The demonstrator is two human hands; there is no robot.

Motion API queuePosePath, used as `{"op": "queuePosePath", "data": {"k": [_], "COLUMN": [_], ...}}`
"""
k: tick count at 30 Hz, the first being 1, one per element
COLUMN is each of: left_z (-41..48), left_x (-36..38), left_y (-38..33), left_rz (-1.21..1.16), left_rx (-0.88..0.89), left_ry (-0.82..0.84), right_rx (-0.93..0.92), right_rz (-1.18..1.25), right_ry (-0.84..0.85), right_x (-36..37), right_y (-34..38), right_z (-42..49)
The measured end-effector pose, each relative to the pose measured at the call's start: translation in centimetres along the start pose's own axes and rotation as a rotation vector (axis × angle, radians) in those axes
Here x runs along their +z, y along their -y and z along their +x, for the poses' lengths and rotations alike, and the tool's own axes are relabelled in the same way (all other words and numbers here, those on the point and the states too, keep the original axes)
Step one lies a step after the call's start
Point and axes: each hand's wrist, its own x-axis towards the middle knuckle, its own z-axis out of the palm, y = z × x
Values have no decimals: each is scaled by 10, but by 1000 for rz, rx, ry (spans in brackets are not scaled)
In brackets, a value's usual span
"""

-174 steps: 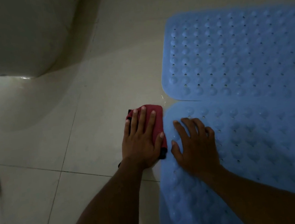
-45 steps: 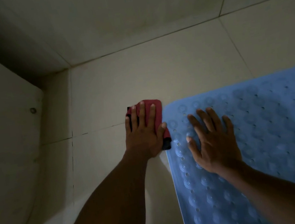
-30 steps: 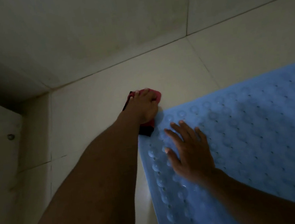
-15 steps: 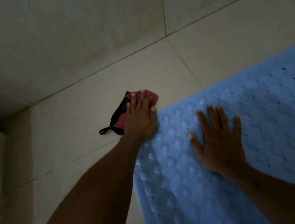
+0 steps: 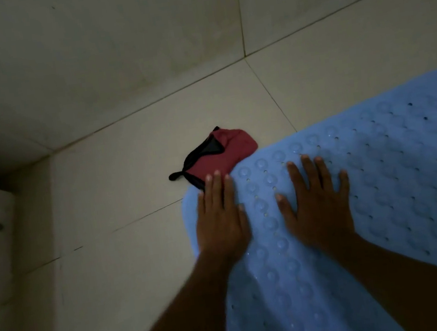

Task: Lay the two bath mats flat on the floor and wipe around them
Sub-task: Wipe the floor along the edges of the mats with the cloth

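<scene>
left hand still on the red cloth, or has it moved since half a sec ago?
Yes. The left hand has come off the red cloth and back toward the person, onto the blue mat corner beside the right hand. The cloth lies free on the floor tile.

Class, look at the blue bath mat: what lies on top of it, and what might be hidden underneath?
Both hands, left hand and right hand, press flat on the blue bath mat. The floor beneath it is covered, unseen.
</scene>
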Motion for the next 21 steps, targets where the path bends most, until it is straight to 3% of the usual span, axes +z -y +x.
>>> {"op": "queuePosePath", "data": {"k": [3,6,8,10,12,21], "left_z": [-19,-15,-16,-19,-18,-15], "left_x": [12,12,12,11,12,14], "left_y": [-10,-5,-5,-7,-7,-5], "left_rz": [-14,4,-59,-128,-134,26], "left_rx": [-144,-147,-160,-197,-226,-173], "left_ry": [15,5,-22,-43,-40,70], "right_rx": [-34,-356,-602,-777,-798,-619], "right_rz": [131,253,311,294,237,239], "right_ry": [-113,-249,-142,83,256,248], "right_x": [-10,-19,-17,-5,9,7], "right_y": [3,29,61,82,77,35], "right_z": [16,66,98,115,124,140]}}
